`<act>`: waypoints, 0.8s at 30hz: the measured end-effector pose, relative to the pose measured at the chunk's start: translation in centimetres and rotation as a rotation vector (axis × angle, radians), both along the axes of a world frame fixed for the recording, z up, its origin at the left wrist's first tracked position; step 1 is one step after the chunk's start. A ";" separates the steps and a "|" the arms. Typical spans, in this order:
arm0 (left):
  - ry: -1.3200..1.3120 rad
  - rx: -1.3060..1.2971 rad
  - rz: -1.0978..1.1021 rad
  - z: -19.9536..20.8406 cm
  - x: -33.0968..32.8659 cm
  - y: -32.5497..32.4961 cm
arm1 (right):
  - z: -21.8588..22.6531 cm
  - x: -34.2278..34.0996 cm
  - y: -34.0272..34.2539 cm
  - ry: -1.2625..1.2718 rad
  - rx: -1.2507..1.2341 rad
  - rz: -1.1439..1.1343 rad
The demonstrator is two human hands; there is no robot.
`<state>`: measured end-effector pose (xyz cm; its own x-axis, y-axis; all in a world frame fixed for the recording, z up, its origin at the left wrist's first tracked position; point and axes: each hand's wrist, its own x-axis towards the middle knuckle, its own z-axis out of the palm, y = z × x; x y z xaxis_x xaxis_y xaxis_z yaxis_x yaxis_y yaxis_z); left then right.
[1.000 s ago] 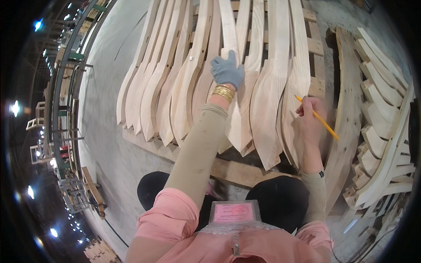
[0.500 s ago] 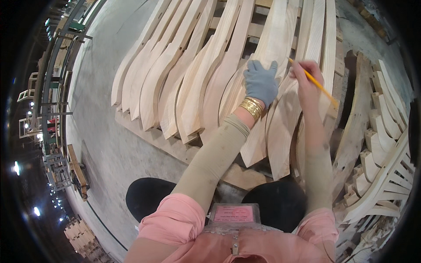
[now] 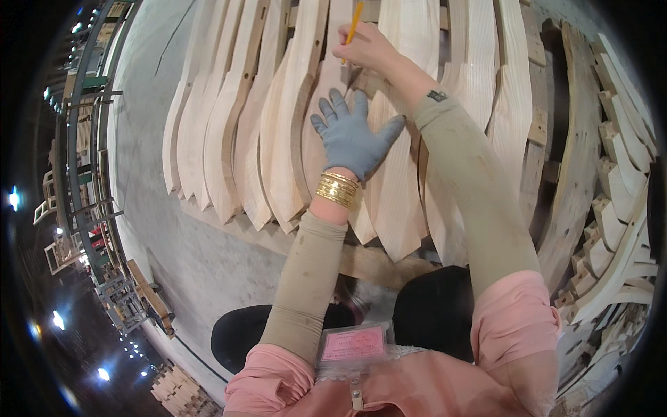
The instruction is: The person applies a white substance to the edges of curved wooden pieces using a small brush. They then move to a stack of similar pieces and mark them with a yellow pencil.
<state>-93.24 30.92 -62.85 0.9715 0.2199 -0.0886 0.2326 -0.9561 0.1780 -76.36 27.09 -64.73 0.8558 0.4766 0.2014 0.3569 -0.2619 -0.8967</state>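
Several long, curved wooden pieces [image 3: 226,163] lie side by side on a wooden pallet [image 3: 267,240], their pointed ends toward me. My left hand [image 3: 353,137], in a grey glove with gold bangles at the wrist, rests on the pieces near the middle of the row with its fingers spread. Bare and just beyond it, my right hand [image 3: 368,48] grips a yellow pencil [image 3: 353,31]. The pencil's lower tip is at the surface of a pinkish wooden piece [image 3: 330,83] or very near it; contact cannot be made out.
To the right stand more curved wooden parts [image 3: 615,174] in a stacked row, beside a rough pallet board [image 3: 573,146]. Grey concrete floor [image 3: 153,229] lies left of the pallet. Metal racking [image 3: 87,160] runs along the far left, and stacked wood [image 3: 182,393] sits at lower left.
Both hands have moved left across the row. My right hand has gone further, passing beyond the left one, with the pencil still in it. The left hand's fingers are now spread wider.
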 end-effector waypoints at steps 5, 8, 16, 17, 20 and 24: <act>0.006 0.002 -0.031 -0.3 -0.1 0.3 | -1.4 0.3 0.1 -0.091 -0.074 0.024; -0.014 -0.018 -0.045 -0.7 -0.1 0.6 | -1.7 0.7 0.7 -0.016 -0.048 -0.022; -0.034 -0.018 -0.061 -1.3 -0.1 0.8 | -2.6 1.4 0.8 -0.156 -0.085 -0.005; -0.036 -0.018 -0.065 -1.3 0.0 0.7 | -2.6 1.4 0.9 -0.151 -0.076 -0.008; -0.042 -0.023 -0.066 -1.3 0.1 0.7 | -2.7 1.5 0.9 -0.152 -0.054 -0.012; -0.030 -0.041 -0.056 -1.3 -0.1 0.8 | -2.9 1.3 1.0 -0.165 -0.076 0.007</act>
